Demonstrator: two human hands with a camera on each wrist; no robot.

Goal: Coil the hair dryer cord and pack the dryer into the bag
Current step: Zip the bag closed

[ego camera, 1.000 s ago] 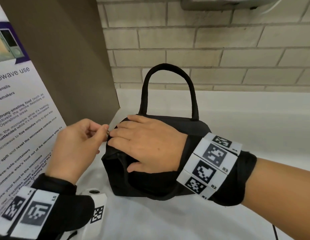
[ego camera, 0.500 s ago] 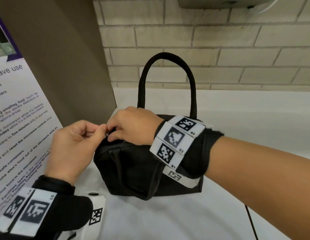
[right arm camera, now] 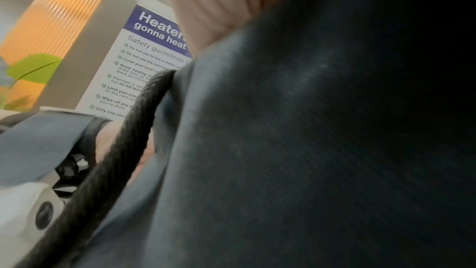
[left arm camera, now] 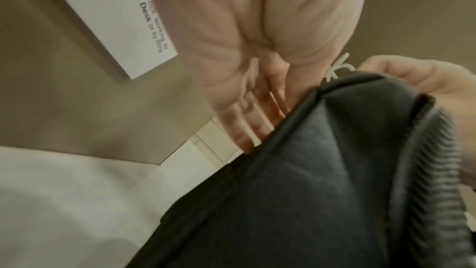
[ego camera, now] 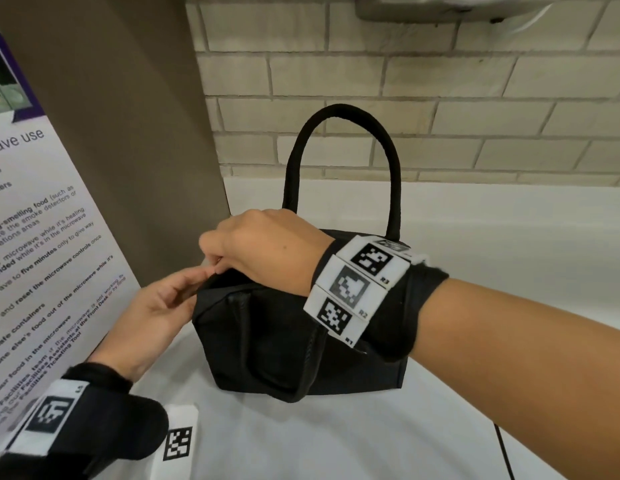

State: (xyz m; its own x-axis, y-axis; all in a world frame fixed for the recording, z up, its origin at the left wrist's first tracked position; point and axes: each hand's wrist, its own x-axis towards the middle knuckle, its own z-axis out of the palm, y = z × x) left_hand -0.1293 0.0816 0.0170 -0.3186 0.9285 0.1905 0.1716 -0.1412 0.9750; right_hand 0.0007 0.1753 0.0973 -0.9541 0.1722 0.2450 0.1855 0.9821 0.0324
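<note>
A small black bag (ego camera: 284,341) stands on the white counter (ego camera: 492,271). One handle (ego camera: 339,110) stands upright and the other (ego camera: 312,368) droops down the front. My right hand (ego camera: 216,263) reaches over the bag's top and pinches the zipper pull at its left end, fingers curled. My left hand (ego camera: 194,282) grips the bag's left top corner just below. In the left wrist view my left fingers (left arm camera: 257,125) go behind the bag's edge (left arm camera: 309,191). The right hand (left arm camera: 412,76) there holds a small white pull. No hair dryer or its cord shows.
A brown panel (ego camera: 135,133) with a microwave notice (ego camera: 34,237) stands close on the left. A brick wall (ego camera: 440,81) runs behind, with a mounted unit (ego camera: 440,8) above. A marker tag (ego camera: 178,441) and a thin black cable (ego camera: 504,448) lie near the counter's front.
My right hand rose from lying flat on the bag's top and curled into a pinch at the left end. The left hand slid down to the bag's corner.
</note>
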